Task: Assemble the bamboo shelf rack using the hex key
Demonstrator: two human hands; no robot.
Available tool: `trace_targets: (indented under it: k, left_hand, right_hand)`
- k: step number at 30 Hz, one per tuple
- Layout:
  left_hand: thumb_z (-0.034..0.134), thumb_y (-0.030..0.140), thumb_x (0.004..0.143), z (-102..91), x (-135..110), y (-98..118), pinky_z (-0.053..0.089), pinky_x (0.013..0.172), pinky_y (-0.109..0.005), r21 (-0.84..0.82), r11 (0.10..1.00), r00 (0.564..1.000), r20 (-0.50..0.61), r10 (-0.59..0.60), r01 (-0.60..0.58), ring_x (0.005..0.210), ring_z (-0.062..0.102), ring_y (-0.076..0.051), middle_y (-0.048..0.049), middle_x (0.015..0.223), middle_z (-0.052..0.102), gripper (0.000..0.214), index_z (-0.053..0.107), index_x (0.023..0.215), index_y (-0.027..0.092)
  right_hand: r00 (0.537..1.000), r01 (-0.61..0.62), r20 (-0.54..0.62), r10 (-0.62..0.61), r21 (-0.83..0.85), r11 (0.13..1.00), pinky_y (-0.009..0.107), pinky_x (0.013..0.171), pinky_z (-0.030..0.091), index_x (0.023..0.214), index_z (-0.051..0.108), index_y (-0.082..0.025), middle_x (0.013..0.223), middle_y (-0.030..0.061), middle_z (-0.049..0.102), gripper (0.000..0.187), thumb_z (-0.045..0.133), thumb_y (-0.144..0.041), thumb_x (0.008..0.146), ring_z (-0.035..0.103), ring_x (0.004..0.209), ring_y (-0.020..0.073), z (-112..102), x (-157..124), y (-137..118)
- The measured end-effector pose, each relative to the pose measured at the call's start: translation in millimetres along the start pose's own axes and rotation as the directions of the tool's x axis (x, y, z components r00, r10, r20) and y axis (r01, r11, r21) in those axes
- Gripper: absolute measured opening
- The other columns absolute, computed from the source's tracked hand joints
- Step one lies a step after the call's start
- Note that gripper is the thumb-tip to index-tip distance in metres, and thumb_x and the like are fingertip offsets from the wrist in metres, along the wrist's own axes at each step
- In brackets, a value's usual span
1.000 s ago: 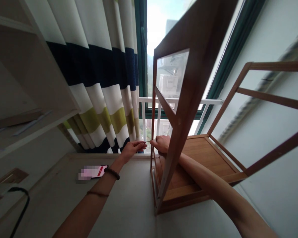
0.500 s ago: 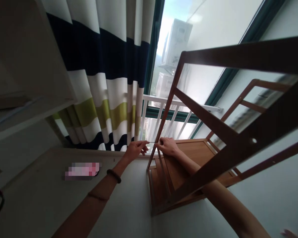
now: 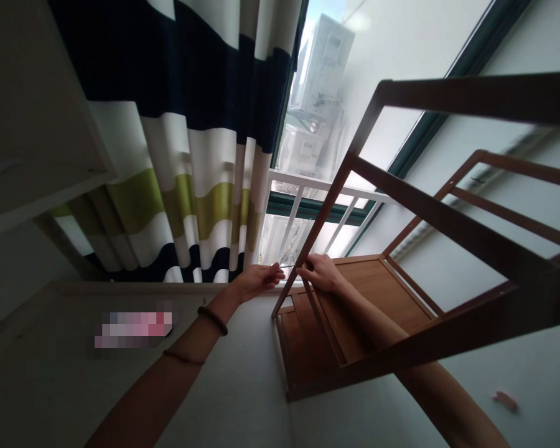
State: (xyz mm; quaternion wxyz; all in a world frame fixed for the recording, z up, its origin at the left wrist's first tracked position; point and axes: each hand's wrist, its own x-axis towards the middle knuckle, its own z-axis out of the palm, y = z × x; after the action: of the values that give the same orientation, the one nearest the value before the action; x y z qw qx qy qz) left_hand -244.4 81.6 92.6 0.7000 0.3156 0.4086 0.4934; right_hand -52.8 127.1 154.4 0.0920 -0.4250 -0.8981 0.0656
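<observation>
A brown wooden shelf rack (image 3: 392,292) lies tipped on its side on the pale floor, its legs and rails reaching toward the camera. My left hand (image 3: 256,280) pinches the end of a thin metal tool (image 3: 287,267) that points at a rack leg. My right hand (image 3: 320,274) reaches through the frame and grips that leg where the tool meets it. Both hands are closed. A dark bead bracelet sits on my left wrist.
A striped curtain (image 3: 186,155) in white, navy and green hangs at the back left. Behind it are a window and a white railing (image 3: 317,186). A pale cabinet (image 3: 28,124) stands at left. A blurred flat object (image 3: 133,326) lies on the floor.
The view has swung left and tilted, so the rack's near rails now cross the right side. Both hands stay at the same rack leg with the tool between them.
</observation>
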Motion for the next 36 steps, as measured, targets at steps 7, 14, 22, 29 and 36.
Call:
trace_targets:
  k: [7, 14, 22, 29, 36]
  left_hand:
    - [0.069, 0.027, 0.068, -5.7, -2.2, 8.8, 0.048, 0.058, -0.028, 0.494, 0.722, 0.860, 0.114, 0.498, -0.484, 0.056, 0.059, -0.015, -0.0064, 0.069, 0.069, 0.017, 0.071, 0.080, 0.015]
    - [0.063, 0.034, 0.074, -2.8, -8.5, -16.2, 0.051, 0.067, -0.030, 0.452, 0.690, 0.801, 0.098, 0.591, -0.565, 0.062, 0.062, -0.015, -0.0046, 0.075, 0.071, 0.029, 0.069, 0.095, 0.016]
    - [0.069, 0.032, 0.071, 1.9, -1.8, -15.7, 0.049, 0.082, -0.033, -0.025, 0.942, 0.938, 0.082, 0.337, -0.336, 0.081, 0.064, -0.016, -0.0102, 0.090, 0.070, 0.039, 0.064, 0.103, 0.011]
    - [0.077, 0.029, 0.061, -1.8, -7.2, -14.1, 0.051, 0.080, -0.032, 0.005, 0.973, 0.972, -0.022, 0.232, -0.232, 0.077, 0.066, -0.017, -0.0111, 0.084, 0.071, 0.031, 0.067, 0.083, 0.008]
    - [0.074, 0.033, 0.062, -3.4, -0.3, -24.9, 0.053, 0.066, -0.033, 0.342, 0.743, 0.781, -0.042, 0.623, -0.574, 0.074, 0.064, -0.019, -0.0073, 0.082, 0.069, 0.029, 0.071, 0.084, 0.014]
  right_hand:
    - [1.000, -0.012, 0.013, 0.012, 0.025, 1.000, 0.023, 0.064, 0.027, 0.073, 0.058, -0.014, 0.068, 0.0000, 0.056, 0.026, 0.049, -0.039, 0.078, 0.046, 0.064, 0.0105, 0.2, 0.9, -1.8]
    - [1.000, 0.002, 0.002, -0.002, 0.032, 0.999, 0.023, 0.062, 0.026, 0.074, 0.058, -0.014, 0.066, -0.0001, 0.054, 0.026, 0.048, -0.037, 0.080, 0.044, 0.062, 0.0101, 2.9, 2.2, -2.6]
    - [0.999, 0.027, -0.021, -0.026, 0.049, 0.998, 0.024, 0.063, 0.026, 0.074, 0.058, -0.015, 0.067, 0.0003, 0.054, 0.027, 0.048, -0.039, 0.080, 0.045, 0.064, 0.0111, 3.5, 1.9, 1.9]
    - [0.999, 0.037, -0.032, -0.035, 0.038, 0.999, 0.024, 0.061, 0.026, 0.068, 0.054, -0.015, 0.067, 0.0007, 0.055, 0.026, 0.048, -0.039, 0.079, 0.045, 0.063, 0.0110, 6.0, 2.0, 2.5]
    - [0.998, 0.041, -0.042, -0.040, 0.025, 0.999, 0.024, 0.060, 0.025, 0.068, 0.055, -0.016, 0.066, 0.0003, 0.055, 0.027, 0.048, -0.040, 0.079, 0.045, 0.061, 0.0107, 4.3, 0.0, 3.2]
